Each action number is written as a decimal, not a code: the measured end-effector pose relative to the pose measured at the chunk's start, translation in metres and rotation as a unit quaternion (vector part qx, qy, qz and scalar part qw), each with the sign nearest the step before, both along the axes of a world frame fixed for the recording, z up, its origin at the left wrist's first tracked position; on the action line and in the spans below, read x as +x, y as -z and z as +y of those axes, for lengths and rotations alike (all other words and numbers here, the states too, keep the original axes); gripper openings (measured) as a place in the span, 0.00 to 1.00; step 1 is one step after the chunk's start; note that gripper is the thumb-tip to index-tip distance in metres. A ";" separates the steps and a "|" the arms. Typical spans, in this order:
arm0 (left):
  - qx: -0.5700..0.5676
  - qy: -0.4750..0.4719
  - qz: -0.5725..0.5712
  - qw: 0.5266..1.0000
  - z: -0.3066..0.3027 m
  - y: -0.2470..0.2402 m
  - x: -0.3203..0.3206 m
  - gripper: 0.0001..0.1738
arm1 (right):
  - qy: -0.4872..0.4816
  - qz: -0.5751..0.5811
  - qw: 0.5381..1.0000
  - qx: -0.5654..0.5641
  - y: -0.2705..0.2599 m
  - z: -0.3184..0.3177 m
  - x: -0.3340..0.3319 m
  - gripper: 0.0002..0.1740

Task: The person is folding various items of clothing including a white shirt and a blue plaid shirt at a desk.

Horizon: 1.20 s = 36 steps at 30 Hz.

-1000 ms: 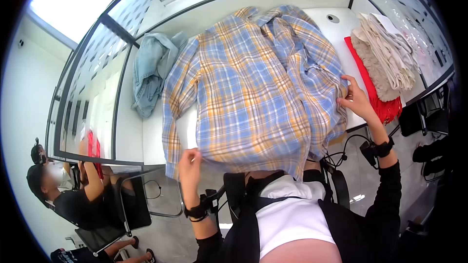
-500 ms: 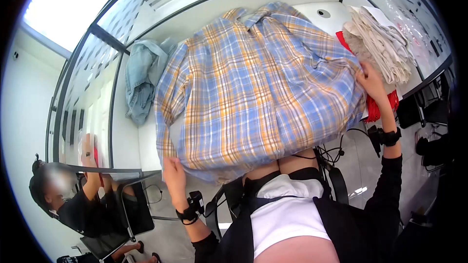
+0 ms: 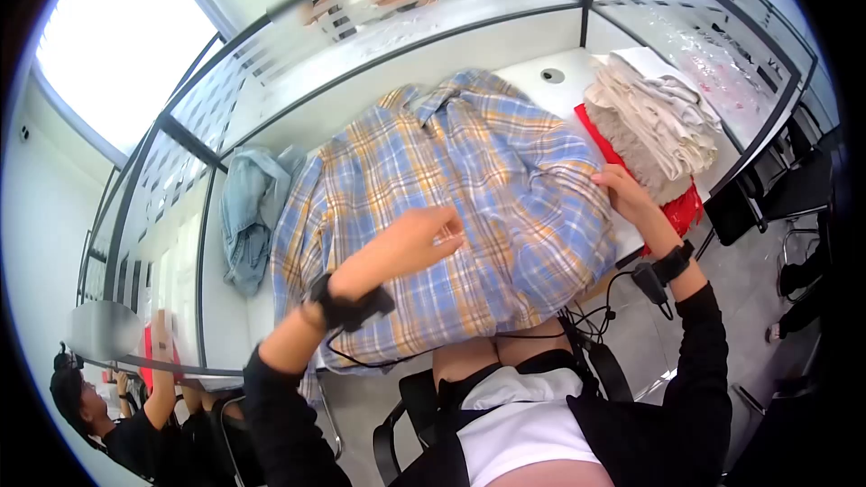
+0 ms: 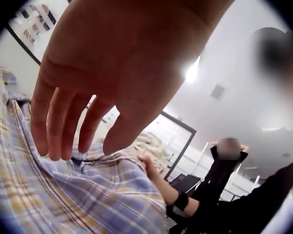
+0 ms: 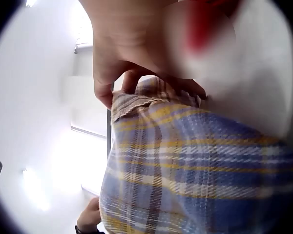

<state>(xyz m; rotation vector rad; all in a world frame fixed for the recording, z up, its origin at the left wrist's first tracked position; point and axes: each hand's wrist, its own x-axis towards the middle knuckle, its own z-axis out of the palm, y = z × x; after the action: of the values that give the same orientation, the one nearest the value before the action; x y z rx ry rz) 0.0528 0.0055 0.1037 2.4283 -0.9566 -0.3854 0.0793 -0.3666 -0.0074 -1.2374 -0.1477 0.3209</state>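
A blue and yellow plaid shirt (image 3: 379, 167) lies spread on the white desk, collar toward the back and hem at the front edge. My left hand (image 3: 417, 239) hovers over the middle of the shirt, its fingers extended and loosely bent with nothing in them, as the left wrist view also shows. At the shirt's right side my right hand (image 3: 631, 198) grips the sleeve. Close up in the right wrist view, the fingers (image 5: 103, 92) curl over a seamed edge of the plaid cloth (image 5: 185, 161).
Crumpled light-blue denim (image 3: 248, 216) lies at the desk's left end. On the right sits a stack of cream cloth (image 3: 649, 113) above a fuzzy beige piece and a red fringed cloth (image 3: 683, 210). Framed glass partitions (image 3: 379, 32) border the desk. Other people sit beyond and at left.
My left hand has let go of the shirt's left front corner and moved right, over its middle. The shirt's right side, lifted and spread outward, now lies lower, with my right hand still there.
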 end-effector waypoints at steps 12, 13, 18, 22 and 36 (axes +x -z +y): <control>0.303 0.011 -0.035 0.952 -0.096 0.092 0.115 0.67 | 0.131 -0.026 0.989 0.061 -0.032 0.027 -0.022 0.22; 0.318 0.009 -0.036 0.947 -0.096 0.095 0.118 0.68 | 0.115 -0.016 0.991 0.073 -0.030 0.026 -0.021 0.22; 0.325 0.004 -0.025 0.945 -0.099 0.099 0.120 0.68 | 0.053 0.025 0.995 0.085 -0.021 0.020 -0.021 0.24; 0.303 0.026 -0.025 0.952 -0.097 0.096 0.121 0.68 | 0.035 0.031 0.997 0.062 -0.019 0.017 -0.027 0.24; 0.297 0.003 -0.035 0.954 -0.096 0.097 0.117 0.69 | 0.001 0.081 0.997 -0.001 0.022 -0.002 0.011 0.25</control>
<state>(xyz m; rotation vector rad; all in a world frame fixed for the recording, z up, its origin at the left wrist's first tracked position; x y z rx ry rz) 0.1697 -0.0908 0.0067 2.9935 -0.9828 -0.6742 0.0899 -0.3683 -0.0289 -1.2077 -0.0056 0.4177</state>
